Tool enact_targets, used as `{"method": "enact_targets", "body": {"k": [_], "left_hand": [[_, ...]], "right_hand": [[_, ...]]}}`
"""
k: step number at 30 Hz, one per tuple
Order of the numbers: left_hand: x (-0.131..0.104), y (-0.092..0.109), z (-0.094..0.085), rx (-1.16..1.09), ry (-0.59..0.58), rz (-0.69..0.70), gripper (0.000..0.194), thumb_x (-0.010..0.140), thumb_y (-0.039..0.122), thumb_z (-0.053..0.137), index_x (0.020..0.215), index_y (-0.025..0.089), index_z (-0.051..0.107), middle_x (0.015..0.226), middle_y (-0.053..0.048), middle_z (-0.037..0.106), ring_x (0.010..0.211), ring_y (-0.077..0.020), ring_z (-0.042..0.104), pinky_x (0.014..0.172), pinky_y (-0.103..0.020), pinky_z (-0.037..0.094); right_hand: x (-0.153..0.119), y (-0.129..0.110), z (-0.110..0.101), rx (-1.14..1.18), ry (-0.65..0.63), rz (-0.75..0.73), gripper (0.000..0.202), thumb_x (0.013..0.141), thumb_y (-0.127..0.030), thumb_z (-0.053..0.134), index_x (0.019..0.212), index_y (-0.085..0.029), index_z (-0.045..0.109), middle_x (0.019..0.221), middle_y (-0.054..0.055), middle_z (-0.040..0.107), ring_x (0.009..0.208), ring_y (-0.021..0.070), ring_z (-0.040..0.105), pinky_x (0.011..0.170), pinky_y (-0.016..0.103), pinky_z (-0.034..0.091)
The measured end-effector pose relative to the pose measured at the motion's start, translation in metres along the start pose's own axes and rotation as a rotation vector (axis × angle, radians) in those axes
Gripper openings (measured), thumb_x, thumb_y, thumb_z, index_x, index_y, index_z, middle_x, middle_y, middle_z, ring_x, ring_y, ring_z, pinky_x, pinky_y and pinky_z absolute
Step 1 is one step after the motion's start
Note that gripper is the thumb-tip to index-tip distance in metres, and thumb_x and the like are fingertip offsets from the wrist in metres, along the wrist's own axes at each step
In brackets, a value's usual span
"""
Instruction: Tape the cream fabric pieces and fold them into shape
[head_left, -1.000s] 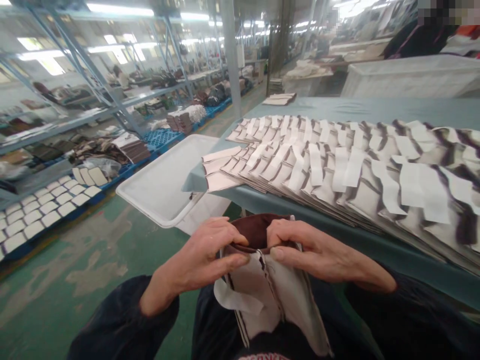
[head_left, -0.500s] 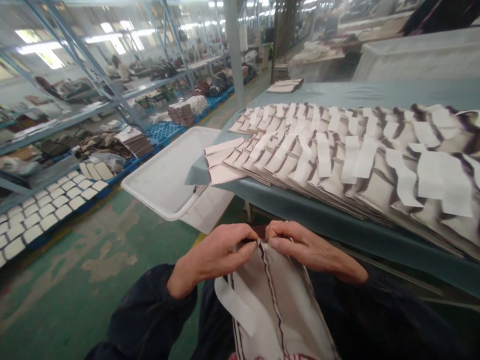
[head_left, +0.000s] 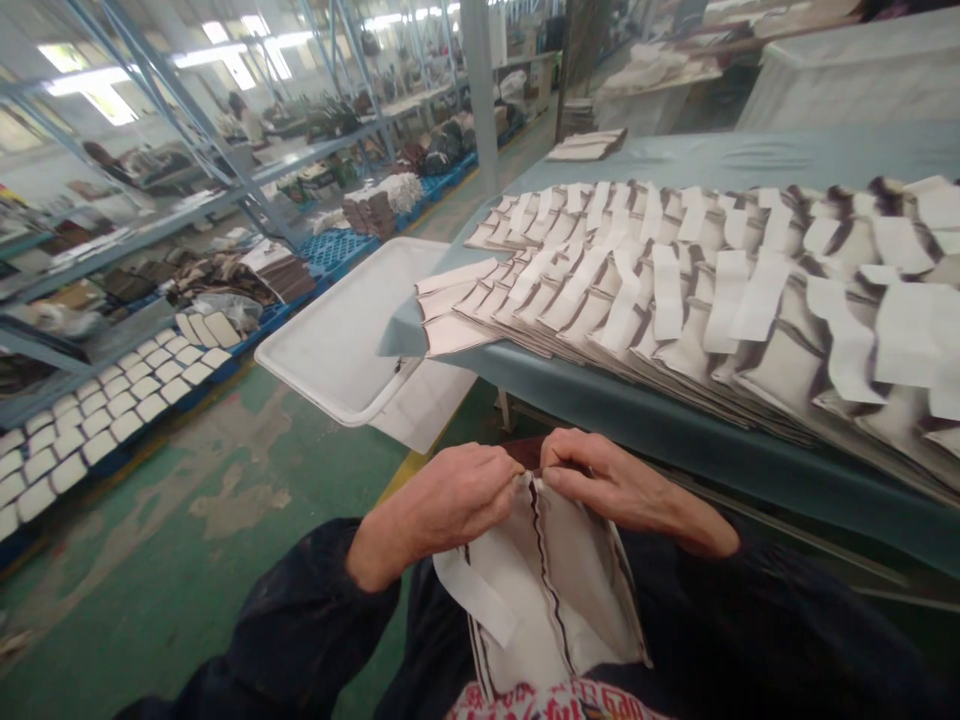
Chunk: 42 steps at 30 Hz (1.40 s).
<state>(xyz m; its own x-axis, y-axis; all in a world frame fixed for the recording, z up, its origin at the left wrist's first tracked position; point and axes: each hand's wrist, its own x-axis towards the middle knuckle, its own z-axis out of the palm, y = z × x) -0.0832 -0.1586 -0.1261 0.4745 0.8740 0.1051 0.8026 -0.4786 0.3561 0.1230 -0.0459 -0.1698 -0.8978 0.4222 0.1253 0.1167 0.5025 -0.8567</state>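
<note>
A beige sewn fabric piece (head_left: 577, 580) with a dark-edged seam down its middle lies over my lap. My left hand (head_left: 457, 500) pinches its top edge just left of the seam. Close by on the other side of the seam, my right hand (head_left: 607, 478) grips the same edge between thumb and fingers. A white strip (head_left: 476, 598) hangs loose from the piece's left side. Under the piece's lower end, cloth with red printed characters (head_left: 555, 700) shows. The fingertips partly hide the edge being held.
Rows of overlapping beige pieces with white strips (head_left: 667, 290) cover much of the blue-green table (head_left: 540, 375) ahead. A white plastic bin (head_left: 322, 350) stands by the table's left corner. Pale pads (head_left: 97, 410) lie on pallets at left, beside metal racks (head_left: 172, 210).
The view has shifted slightly. My left fingers have curled in more tightly at the seam, and the piece's lower end has lifted, so more red-printed cloth shows.
</note>
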Motion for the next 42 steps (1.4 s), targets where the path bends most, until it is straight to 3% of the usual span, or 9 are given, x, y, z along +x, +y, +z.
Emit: {"method": "enact_targets", "body": {"k": [6,10,20,31,37,42], "left_hand": [[-0.001,-0.002,0.004,-0.279,0.095,-0.128,0.024,0.095,0.019,0.041,0.072,0.02,0.048,0.066,0.004,0.047,0.06,-0.0118,0.042,0.059,-0.026,0.035],[0.001,0.003,0.002,-0.428,0.136,-0.182,0.024,0.092,0.019,0.043,0.068,0.02,0.044,0.063,0.007,0.04,0.056,-0.0095,0.035,0.056,-0.024,0.03],[0.0,0.004,0.003,-0.44,0.139,-0.256,0.028,0.093,0.023,0.044,0.065,0.02,0.043,0.061,0.007,0.038,0.056,-0.0091,0.035,0.056,-0.025,0.028],[0.001,0.004,-0.002,-0.448,0.078,-0.206,0.025,0.088,0.017,0.046,0.063,0.019,0.045,0.058,0.008,0.036,0.054,-0.0085,0.033,0.053,-0.024,0.027],[-0.001,0.009,-0.007,-0.524,0.054,-0.218,0.032,0.094,0.025,0.042,0.063,0.018,0.048,0.059,0.006,0.039,0.055,-0.0093,0.035,0.054,-0.024,0.03],[-0.003,0.012,-0.007,-0.692,0.069,-0.275,0.032,0.093,0.037,0.06,0.068,0.017,0.056,0.062,0.006,0.046,0.057,-0.0087,0.038,0.054,-0.022,0.032]], "right_hand": [[0.003,-0.012,0.004,-0.106,0.123,-0.193,0.004,0.087,-0.02,0.057,0.083,-0.02,0.056,0.081,0.002,0.06,0.079,0.0177,0.053,0.078,0.033,0.041],[0.007,-0.022,0.006,-0.112,0.185,-0.279,0.004,0.084,-0.018,0.057,0.084,-0.021,0.054,0.082,0.001,0.062,0.079,0.0179,0.054,0.08,0.034,0.041],[0.009,-0.021,0.012,-0.087,0.215,-0.148,0.001,0.083,-0.02,0.058,0.083,-0.021,0.059,0.081,0.001,0.066,0.077,0.0175,0.057,0.075,0.032,0.042],[0.011,-0.026,0.012,0.001,0.153,-0.071,0.011,0.08,-0.022,0.061,0.071,-0.02,0.054,0.069,-0.002,0.06,0.066,0.0137,0.051,0.066,0.028,0.039],[0.009,-0.03,0.013,0.005,0.116,-0.028,0.012,0.078,-0.023,0.065,0.072,-0.02,0.056,0.07,-0.002,0.059,0.067,0.0132,0.051,0.063,0.026,0.038],[0.006,-0.029,0.01,0.1,0.095,-0.005,0.019,0.084,-0.031,0.068,0.075,-0.019,0.058,0.072,-0.001,0.06,0.065,0.0122,0.05,0.061,0.024,0.039]]}}
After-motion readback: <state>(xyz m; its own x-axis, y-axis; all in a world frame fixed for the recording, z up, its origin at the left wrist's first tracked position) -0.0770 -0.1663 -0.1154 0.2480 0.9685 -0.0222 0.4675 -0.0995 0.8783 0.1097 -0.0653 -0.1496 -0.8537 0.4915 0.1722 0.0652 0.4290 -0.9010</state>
